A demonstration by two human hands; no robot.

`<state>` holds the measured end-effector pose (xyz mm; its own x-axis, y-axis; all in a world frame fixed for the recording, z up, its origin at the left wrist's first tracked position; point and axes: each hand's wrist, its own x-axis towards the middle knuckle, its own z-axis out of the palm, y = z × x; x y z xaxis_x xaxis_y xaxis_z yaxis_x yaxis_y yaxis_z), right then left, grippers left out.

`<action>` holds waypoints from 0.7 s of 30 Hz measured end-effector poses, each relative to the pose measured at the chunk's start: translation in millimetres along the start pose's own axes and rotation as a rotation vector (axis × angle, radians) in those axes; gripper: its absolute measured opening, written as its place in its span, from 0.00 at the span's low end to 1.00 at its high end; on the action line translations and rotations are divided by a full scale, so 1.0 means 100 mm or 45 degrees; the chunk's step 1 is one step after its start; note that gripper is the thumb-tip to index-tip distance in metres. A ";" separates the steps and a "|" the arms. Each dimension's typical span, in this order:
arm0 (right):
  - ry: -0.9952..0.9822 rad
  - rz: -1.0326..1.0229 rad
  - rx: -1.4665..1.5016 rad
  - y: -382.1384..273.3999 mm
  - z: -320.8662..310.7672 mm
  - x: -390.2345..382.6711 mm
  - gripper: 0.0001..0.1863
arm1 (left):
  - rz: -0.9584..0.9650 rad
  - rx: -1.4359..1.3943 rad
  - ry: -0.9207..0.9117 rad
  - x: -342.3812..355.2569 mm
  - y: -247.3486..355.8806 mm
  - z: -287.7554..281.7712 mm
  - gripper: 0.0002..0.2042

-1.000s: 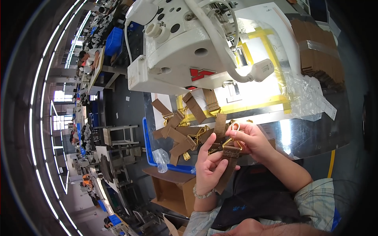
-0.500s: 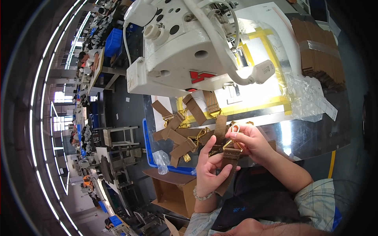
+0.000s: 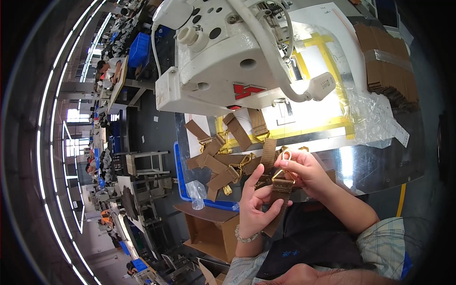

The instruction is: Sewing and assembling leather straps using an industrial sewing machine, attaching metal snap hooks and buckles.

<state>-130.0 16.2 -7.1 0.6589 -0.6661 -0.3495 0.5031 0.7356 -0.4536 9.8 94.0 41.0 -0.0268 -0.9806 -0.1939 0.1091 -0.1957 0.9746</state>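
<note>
My right hand pinches a gold-coloured metal clasp at its loop, its fingers curled. A short brown webbing strap is sewn round the clasp's triangular ring and hangs downward. My left hand holds that strap between thumb and curled fingers, index finger raised. Just beyond my hands lies a loose pile of similar brown straps with gold clasps. A white industrial sewing machine stands over the lit work plate, which has yellow tape.
A stack of brown cardboard pieces and crumpled clear plastic lie at the right. A blue tray is under the pile's left side, above an open cardboard box. At far left, a co-worker is at another bench.
My hands keep the same hold on the strap and clasp, shifted very slightly. The whole view has moved a little to the right in the frame.
</note>
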 end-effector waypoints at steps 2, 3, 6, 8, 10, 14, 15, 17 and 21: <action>0.020 -0.002 0.005 0.00 -0.01 0.00 0.08 | 0.015 0.019 0.001 -0.01 -0.02 0.00 0.37; 0.004 0.001 -0.032 0.01 -0.05 0.01 0.08 | 0.031 0.038 0.002 -0.01 -0.03 0.00 0.35; -0.024 -0.017 -0.160 -0.06 -0.09 -0.05 0.08 | 0.080 0.375 0.067 -0.05 -0.12 -0.06 0.30; -0.049 -0.023 -0.247 -0.14 -0.09 -0.11 0.08 | 0.303 0.697 0.091 -0.02 -0.09 -0.07 0.27; -0.104 -0.019 -0.549 -0.28 -0.09 -0.19 0.09 | 0.528 1.007 0.108 0.01 -0.10 -0.09 0.25; -0.106 -0.098 -0.529 -0.29 -0.03 -0.29 0.05 | 0.687 1.090 0.098 0.06 -0.06 -0.11 0.25; -0.071 -0.004 -0.500 -0.29 -0.03 -0.31 0.05 | 0.719 1.267 0.061 0.06 -0.01 -0.12 0.25; -0.082 -0.143 -0.585 -0.18 -0.10 -0.32 0.06 | 0.757 1.433 0.022 0.07 -0.01 -0.12 0.25; -0.086 -0.158 -0.427 -0.03 -0.14 -0.31 0.09 | 1.091 1.404 0.105 0.07 -0.15 -0.16 0.19</action>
<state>-159.7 33.0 -6.8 0.6451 -0.7302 -0.2251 0.3775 0.5606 -0.7370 23.5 89.8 23.7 -0.2883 -0.7966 0.5313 -0.7676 0.5240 0.3691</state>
